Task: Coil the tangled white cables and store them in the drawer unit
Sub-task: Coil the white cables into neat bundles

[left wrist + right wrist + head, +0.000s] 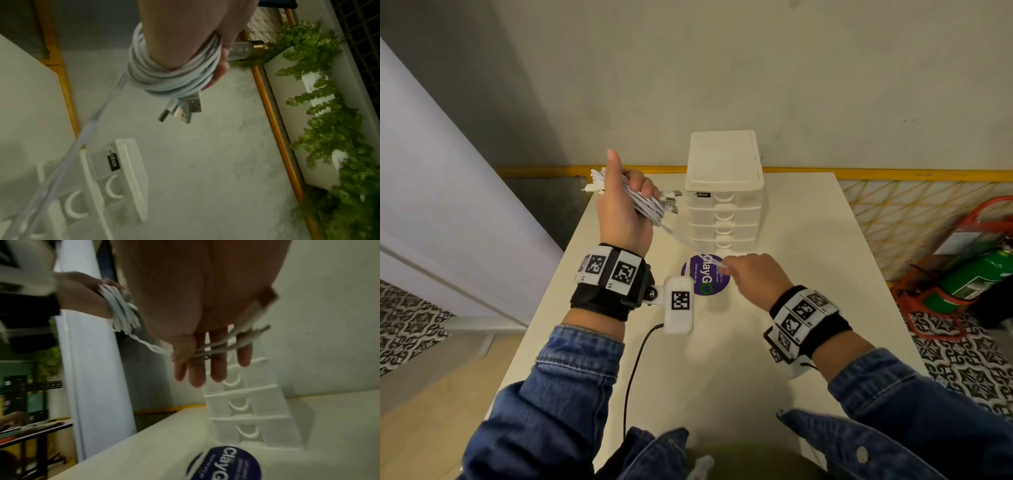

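My left hand point(625, 202) is raised over the table's far left, thumb up, with the white cables point(645, 205) wound in several loops round its fingers point(218, 73). Their USB plugs point(185, 108) dangle from the coil. A taut strand point(685, 241) runs down to my right hand point(751, 274), which pinches the cables' free ends point(236, 337) between thumb and fingers above the purple sticker. The white translucent drawer unit point(724, 192) stands at the table's far edge, all drawers closed.
A round purple sticker point(700, 277) lies on the white table point(808, 260) in front of the unit. A yellow lattice fence point(900, 205) and a green extinguisher point(976, 274) stand to the right. A grey wall is behind.
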Tool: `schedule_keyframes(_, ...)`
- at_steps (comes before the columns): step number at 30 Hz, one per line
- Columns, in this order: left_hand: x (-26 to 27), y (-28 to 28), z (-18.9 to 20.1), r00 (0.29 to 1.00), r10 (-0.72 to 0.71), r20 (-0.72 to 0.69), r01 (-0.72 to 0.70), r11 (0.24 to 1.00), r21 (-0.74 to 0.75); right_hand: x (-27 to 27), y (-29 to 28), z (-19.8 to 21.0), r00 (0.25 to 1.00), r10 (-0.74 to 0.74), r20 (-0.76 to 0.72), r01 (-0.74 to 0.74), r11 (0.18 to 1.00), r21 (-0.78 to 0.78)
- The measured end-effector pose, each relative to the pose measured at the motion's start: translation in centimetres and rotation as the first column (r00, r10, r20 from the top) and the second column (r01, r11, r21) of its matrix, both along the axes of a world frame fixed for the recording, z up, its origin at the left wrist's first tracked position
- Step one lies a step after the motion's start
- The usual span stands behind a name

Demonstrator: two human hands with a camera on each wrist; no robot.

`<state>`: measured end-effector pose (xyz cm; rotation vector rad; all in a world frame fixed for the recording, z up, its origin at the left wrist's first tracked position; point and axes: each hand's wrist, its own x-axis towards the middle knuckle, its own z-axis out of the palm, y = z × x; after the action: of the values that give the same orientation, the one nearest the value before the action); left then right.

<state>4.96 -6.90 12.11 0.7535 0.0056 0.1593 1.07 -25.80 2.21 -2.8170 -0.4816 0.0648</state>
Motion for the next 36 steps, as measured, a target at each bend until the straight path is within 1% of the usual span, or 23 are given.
schedule_keyframes(2,0.1,-0.3,-0.4,0.989,0.143,-0.041,-0.135,0.979,0.151,-0.1,1.2,0.8,0.999,0.046,0.021,-0.043,0.992,-0.121)
schedule_keyframes(4,0.3,-0.4,-0.9,0.968,0.25,-0.023,-0.229,0.917,0.328,-0.2,2.0,1.5,0.994,0.103,0.03,-0.097,0.983,-0.153)
schedule_keyframes(6,0.4,-0.3,-1.3,0.951,0.308,0.034,-0.281,0.81,0.515,-0.4,2.6,2.3,0.98,0.183,0.084,-0.175,0.98,-0.1)
schedule_keyframes(8,0.5,-0.1,-2.0,0.95,0.301,0.076,-0.265,0.656,0.707,-0.9,3.0,3.3,0.931,0.284,0.229,-0.282,0.958,-0.045)
schedule_keyframes(9,0.5,-0.1,-2.4,0.959,0.273,0.076,-0.225,0.57,0.79,-1.1,3.0,3.7,0.888,0.321,0.33,-0.32,0.946,-0.056)
schedule_keyframes(11,0.3,-0.3,-3.1,0.986,0.164,0.017,-0.084,0.409,0.908,-1.3,3.0,4.4,0.787,0.368,0.495,-0.341,0.928,-0.149)
schedule_keyframes(12,0.1,-0.4,-3.5,0.996,0.084,-0.037,0.007,0.333,0.943,-1.3,2.9,4.7,0.753,0.385,0.533,-0.342,0.922,-0.183)
schedule_keyframes(13,-0.1,-0.5,-3.8,0.995,-0.006,-0.099,0.097,0.26,0.961,-1.2,2.7,5.0,0.732,0.393,0.557,-0.346,0.918,-0.193)
schedule_keyframes(14,-0.3,-0.6,-4.2,0.982,-0.103,-0.16,0.178,0.19,0.966,-1.1,2.5,5.4,0.729,0.39,0.563,-0.349,0.919,-0.184)
schedule_keyframes(15,-0.5,-0.6,-4.6,0.952,-0.206,-0.227,0.257,0.136,0.957,-1.0,2.2,5.8,0.735,0.372,0.567,-0.346,0.925,-0.159)
schedule_keyframes(16,-0.7,-0.7,-4.9,0.901,-0.312,-0.302,0.351,0.112,0.93,-0.9,1.9,6.3,0.759,0.344,0.553,-0.337,0.934,-0.119)
schedule_keyframes(17,-0.8,-0.8,-5.4,0.823,-0.425,-0.378,0.466,0.123,0.876,-0.8,1.6,6.7,0.783,0.3,0.544,-0.322,0.945,-0.059)
schedule_keyframes(18,-1.0,-0.8,-5.7,0.726,-0.538,-0.429,0.584,0.151,0.798,-0.7,1.2,7.0,0.816,0.245,0.523,-0.302,0.953,0.025)
schedule_keyframes(19,-1.1,-1.0,-5.9,0.632,-0.635,-0.445,0.673,0.165,0.721,-0.6,0.9,7.2,0.847,0.191,0.497,-0.282,0.952,0.115)
schedule_keyframes(21,-1.6,-1.5,-5.8,0.486,-0.76,-0.432,0.769,0.138,0.624,-0.5,0.2,6.9,0.894,0.102,0.437,-0.245,0.926,0.286)
schedule_keyframes(23,-2.2,-2.4,-5.2,0.394,-0.819,-0.417,0.807,0.09,0.584,-0.4,-0.3,6.2,0.928,0.055,0.37,-0.219,0.88,0.421)
schedule_keyframes(24,-2.4,-2.7,-4.9,0.369,-0.834,-0.411,0.816,0.078,0.573,-0.3,-0.4,6.0,0.94,0.049,0.336,-0.215,0.851,0.478)
schedule_keyframes(25,-2.6,-3.0,-4.6,0.363,-0.838,-0.408,0.815,0.073,0.575,-0.3,-0.5,5.8,0.95,0.049,0.308,-0.213,0.823,0.526)
schedule_keyframes(28,-3.0,-3.3,-3.9,0.394,-0.822,-0.412,0.78,0.062,0.623,-0.4,-0.6,5.4,0.968,0.073,0.242,-0.208,0.774,0.598)
schedule_keyframes(29,-3.1,-3.4,-3.7,0.394,-0.819,-0.418,0.776,0.052,0.629,-0.4,-0.7,5.3,0.977,0.082,0.198,-0.191,0.752,0.631)
schedule_keyframes(31,-3.2,-3.6,-3.4,0.372,-0.819,-0.437,0.791,0.032,0.612,-0.8,-0.7,5.2,0.993,0.091,0.071,-0.113,0.661,0.742)
schedule_keyframes(32,-3.3,-3.7,-3.2,0.358,-0.824,-0.44,0.802,0.03,0.597,-1.0,-0.6,5.2,0.996,0.086,0.034,-0.08,0.616,0.783)
schedule_keyframes(36,-3.3,-3.8,-2.3,0.336,-0.845,-0.416,0.834,0.062,0.548,-1.8,-0.1,5.4,1.0,0.015,0.02,-0.025,0.441,0.897)
